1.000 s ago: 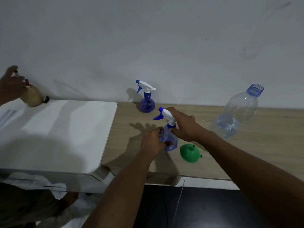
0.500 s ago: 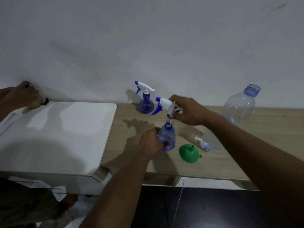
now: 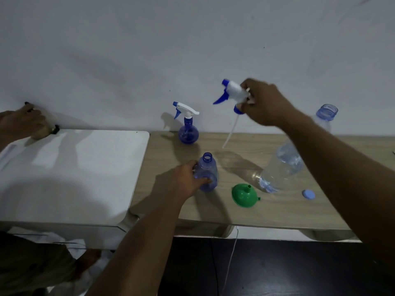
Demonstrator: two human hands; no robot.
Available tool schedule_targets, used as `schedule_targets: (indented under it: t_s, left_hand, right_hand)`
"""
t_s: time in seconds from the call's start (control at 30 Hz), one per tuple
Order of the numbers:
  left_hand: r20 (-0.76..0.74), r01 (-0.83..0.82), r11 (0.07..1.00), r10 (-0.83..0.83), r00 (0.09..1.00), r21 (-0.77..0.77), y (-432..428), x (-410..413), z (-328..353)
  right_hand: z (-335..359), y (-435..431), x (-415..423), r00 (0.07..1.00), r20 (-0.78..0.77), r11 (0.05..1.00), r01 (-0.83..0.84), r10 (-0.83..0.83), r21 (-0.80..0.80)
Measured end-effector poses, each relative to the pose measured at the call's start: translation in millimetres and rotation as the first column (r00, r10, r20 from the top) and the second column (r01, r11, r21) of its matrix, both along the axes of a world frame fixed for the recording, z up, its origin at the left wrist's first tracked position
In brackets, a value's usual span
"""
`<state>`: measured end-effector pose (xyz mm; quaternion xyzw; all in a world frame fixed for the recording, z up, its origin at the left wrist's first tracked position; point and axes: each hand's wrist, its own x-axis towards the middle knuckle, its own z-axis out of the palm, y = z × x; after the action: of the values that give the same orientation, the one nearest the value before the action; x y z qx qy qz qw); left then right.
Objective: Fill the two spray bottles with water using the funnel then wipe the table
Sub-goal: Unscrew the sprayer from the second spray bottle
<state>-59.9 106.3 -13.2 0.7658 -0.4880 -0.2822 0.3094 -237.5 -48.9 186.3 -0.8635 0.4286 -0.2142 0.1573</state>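
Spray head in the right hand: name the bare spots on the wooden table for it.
The wooden table is bare at the back between the far spray bottle and the water bottle, and along the front edge before the funnel. Crowded: between the open bottle and the cap.

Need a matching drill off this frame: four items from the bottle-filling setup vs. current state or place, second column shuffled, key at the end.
Column one
1. loose trigger head
2. near spray bottle
3. far spray bottle
4. funnel

Column two
A. fully assembled, standing at the back edge of the table
B. wide rim down on the table, spout up
C. held in the air by the right hand
D. neck open, gripped by the left hand

Pairs: 1-C, 2-D, 3-A, 4-B
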Motion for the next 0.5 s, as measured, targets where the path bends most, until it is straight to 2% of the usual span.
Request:
schedule_targets:
  t_s: [0.13,0.3,0.4,0.5]
  left_hand:
    - [-0.022,0.002,1.0,-0.002,1.0,-0.008,2,7,-2]
    - [-0.055,-0.035,0.999,0.035,0.998,-0.011,8,17,-2]
    - [-0.061,-0.066,0.998,0.065,0.996,-0.013,12,24,-6]
    - [-0.074,-0.071,0.997,0.071,0.995,-0.006,12,26,-6]
  right_hand:
    - [-86,17,-5,0.997,-0.074,1.0,0.031,-0.031,0.002]
    - [-170,37,-18,0.972,-0.233,0.999,-0.021,0.014,-0.024]
    - [-196,45,-25,0.956,-0.285,0.998,-0.05,0.061,0.046]
    - [-211,48,-26,0.946,-0.287,0.978,-0.096,0.148,0.187]
